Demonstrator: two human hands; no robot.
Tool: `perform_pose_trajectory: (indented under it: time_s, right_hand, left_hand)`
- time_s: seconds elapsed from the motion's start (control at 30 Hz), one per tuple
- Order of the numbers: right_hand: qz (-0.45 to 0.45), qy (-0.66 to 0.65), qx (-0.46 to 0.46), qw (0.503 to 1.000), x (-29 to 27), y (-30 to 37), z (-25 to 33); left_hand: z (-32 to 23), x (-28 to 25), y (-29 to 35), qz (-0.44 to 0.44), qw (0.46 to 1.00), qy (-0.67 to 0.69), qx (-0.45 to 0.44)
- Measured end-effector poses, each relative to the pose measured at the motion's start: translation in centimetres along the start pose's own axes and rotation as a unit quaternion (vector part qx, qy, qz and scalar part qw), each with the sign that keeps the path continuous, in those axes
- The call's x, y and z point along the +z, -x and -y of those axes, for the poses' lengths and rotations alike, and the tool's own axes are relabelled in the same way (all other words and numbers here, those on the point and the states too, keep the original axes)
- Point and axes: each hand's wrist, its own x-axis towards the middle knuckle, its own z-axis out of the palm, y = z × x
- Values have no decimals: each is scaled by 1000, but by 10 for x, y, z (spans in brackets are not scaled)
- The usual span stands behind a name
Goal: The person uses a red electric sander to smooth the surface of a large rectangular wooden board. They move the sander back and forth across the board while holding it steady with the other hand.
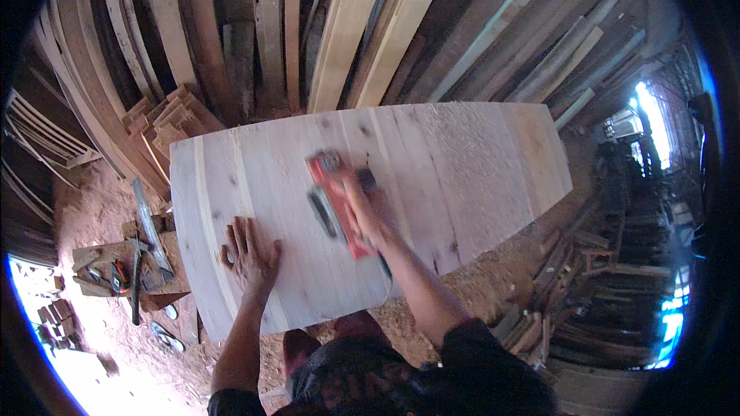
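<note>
A wide panel of pale joined boards (277, 139) lies flat in front of me. My right hand (358, 199) is wrapped round the handle of a red and black electric planer (336, 206), blurred by motion, which rests on the middle of the panel. Its cord (385, 285) trails off the near edge. My left hand (253, 258) lies on the panel's left part, fingers spread, pressing on bare wood. Fine shavings (470, 154) cover the panel's right half.
A low wooden stand (166, 285) at the left carries a hammer (136, 285), a handsaw (150, 223) and an orange-black tape measure (119, 276). Stacked wooden blocks (181, 119) touch the far left corner. Long planks (347, 23) lean behind. Sandals (167, 337) lie on the floor.
</note>
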Motion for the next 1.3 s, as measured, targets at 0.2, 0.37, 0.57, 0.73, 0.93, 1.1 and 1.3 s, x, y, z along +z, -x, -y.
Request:
perform_pose_trajectory:
  time_s: [0.2, 0.37, 0.57, 0.73, 0.93, 1.1, 1.3]
  right_hand:
    - [4, -48, -81, 996, 25, -142, 89]
    - [-22, 14, -71, 997, -1, -39, 24]
    - [-50, 57, 4, 997, -44, 130, -93]
    - [-115, -102, 50, 987, -108, 225, -148]
    - [-154, -153, 119, 969, -197, 262, -177]
    - [-124, -93, 21, 988, -231, 210, -152]
    - [-19, -60, 69, 996, -252, 45, -67]
  left_hand:
    - [1, 4, -1, -17, 1000, -19, 11]
    - [5, 10, -2, -50, 997, -46, 32]
    - [6, 16, -2, -45, 997, -53, 29]
    - [17, 23, -3, -29, 997, -70, 18]
    - [-68, 48, 6, 75, 995, -67, -12]
    - [-205, 79, 20, 69, 996, 14, 53]
    - [-227, 61, 18, 67, 997, 10, 39]
